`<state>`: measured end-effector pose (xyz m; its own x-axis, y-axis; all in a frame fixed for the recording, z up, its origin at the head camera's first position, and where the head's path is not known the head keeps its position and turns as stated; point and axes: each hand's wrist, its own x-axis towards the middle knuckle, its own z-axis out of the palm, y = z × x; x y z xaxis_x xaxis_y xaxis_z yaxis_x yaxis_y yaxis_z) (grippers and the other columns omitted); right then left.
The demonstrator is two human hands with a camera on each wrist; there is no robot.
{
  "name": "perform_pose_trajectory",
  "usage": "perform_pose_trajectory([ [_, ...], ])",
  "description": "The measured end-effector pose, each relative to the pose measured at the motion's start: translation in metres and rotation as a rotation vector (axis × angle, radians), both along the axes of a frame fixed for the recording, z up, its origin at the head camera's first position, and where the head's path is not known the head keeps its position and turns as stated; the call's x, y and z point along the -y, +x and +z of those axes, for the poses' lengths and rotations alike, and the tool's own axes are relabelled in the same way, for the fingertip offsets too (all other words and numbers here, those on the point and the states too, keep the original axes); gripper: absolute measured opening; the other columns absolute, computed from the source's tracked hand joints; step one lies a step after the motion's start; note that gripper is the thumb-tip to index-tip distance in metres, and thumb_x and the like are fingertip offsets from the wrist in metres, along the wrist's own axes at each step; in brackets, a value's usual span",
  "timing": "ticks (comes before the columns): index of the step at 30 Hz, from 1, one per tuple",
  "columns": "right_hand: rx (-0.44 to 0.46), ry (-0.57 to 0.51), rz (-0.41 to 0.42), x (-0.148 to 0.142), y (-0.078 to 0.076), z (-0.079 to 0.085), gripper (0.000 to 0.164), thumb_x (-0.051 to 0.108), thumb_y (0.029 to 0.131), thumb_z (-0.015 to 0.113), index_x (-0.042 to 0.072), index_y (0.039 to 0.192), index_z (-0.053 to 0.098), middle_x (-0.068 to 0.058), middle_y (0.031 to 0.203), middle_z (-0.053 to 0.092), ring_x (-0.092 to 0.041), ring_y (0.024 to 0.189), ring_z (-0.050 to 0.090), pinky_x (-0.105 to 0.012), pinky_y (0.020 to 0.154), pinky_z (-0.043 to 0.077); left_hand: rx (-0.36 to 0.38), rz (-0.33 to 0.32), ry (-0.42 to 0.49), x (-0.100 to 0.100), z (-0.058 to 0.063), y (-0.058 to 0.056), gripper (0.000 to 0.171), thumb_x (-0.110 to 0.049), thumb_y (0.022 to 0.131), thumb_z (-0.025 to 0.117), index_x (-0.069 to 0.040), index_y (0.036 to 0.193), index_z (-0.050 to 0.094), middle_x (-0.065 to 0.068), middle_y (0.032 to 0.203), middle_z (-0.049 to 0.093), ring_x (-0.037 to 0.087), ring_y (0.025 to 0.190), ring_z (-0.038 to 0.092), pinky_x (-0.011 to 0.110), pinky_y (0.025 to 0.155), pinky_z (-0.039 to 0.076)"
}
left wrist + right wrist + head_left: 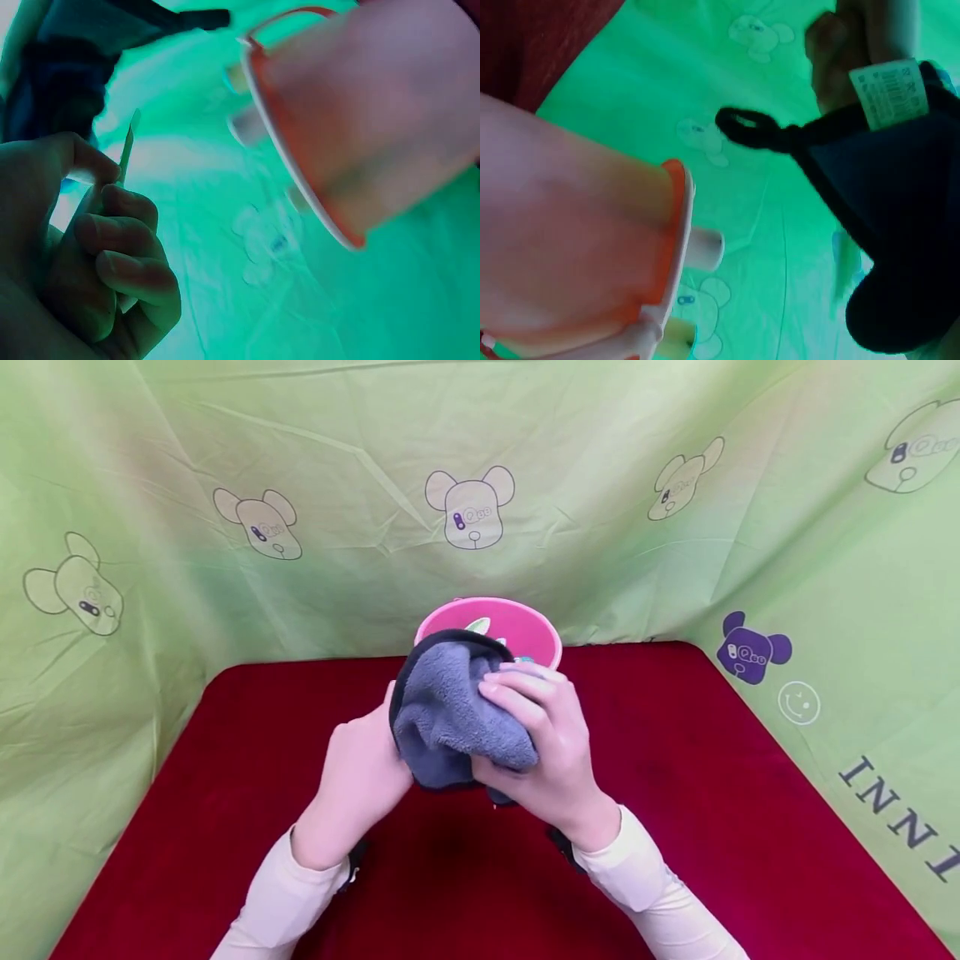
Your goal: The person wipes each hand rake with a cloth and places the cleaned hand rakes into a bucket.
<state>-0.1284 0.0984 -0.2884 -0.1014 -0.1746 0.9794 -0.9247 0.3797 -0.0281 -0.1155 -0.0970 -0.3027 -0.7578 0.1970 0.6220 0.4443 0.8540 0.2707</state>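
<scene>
A grey-blue towel with black edging is bunched up in front of me in the head view. My right hand grips it from the right, fingers bent over the cloth. In the right wrist view the towel looks dark, showing a black hanging loop and a white label. My left hand is behind the towel's left side. The left wrist view shows that hand with curled fingers, pinching a thin pale tool with a narrow pointed tip. The tool's lower end is hidden.
Beyond the towel stands a pink bucket with several things in it, partly hidden. Tube-like ends stick out past its rim. A dark red cloth covers the table, with a green printed curtain around it.
</scene>
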Motion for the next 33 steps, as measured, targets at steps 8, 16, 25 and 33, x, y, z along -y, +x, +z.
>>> perform_pose_trajectory([
  [8,-0.093,0.011,-0.030,0.005,0.007,-0.005,0.044,0.030,0.074,0.069,-0.003,0.102,0.064,-0.020,0.101,0.067,-0.043,0.097,0.058,-0.054,0.077,0.045,-0.208,-0.256,0.145,-0.010,0.002,0.012,0.030,0.004,0.063,0.059,-0.007,0.051,0.035,0.001,0.043,0.026,0.006,0.050,0.017,0.024,0.036,0.021],
  [16,-0.072,-0.004,-0.041,0.004,0.000,-0.009,0.045,0.033,0.077,0.069,-0.003,0.103,0.061,-0.019,0.102,0.066,-0.043,0.097,0.057,-0.053,0.077,0.043,-0.260,-0.242,0.111,-0.012,0.002,0.010,0.031,0.007,0.062,0.058,-0.008,0.051,0.034,0.000,0.045,0.025,0.007,0.050,0.017,0.027,0.036,0.021],
  [25,-0.045,0.007,-0.020,-0.003,-0.012,-0.016,0.048,0.039,0.078,0.073,-0.001,0.101,0.062,-0.020,0.100,0.065,-0.043,0.095,0.054,-0.055,0.079,0.042,-0.253,-0.190,0.042,-0.016,0.001,0.008,0.026,0.001,0.063,0.071,-0.008,0.060,0.047,0.002,0.048,0.040,0.012,0.045,0.028,0.033,0.035,0.035],
  [33,-0.047,-0.004,-0.035,-0.005,-0.017,-0.015,0.043,0.030,0.075,0.076,-0.002,0.100,0.064,-0.020,0.097,0.068,-0.043,0.094,0.056,-0.055,0.076,0.043,-0.236,-0.190,0.016,-0.018,-0.001,0.006,0.018,0.000,0.062,0.073,-0.006,0.065,0.056,0.003,0.050,0.047,0.015,0.044,0.033,0.033,0.036,0.037],
])
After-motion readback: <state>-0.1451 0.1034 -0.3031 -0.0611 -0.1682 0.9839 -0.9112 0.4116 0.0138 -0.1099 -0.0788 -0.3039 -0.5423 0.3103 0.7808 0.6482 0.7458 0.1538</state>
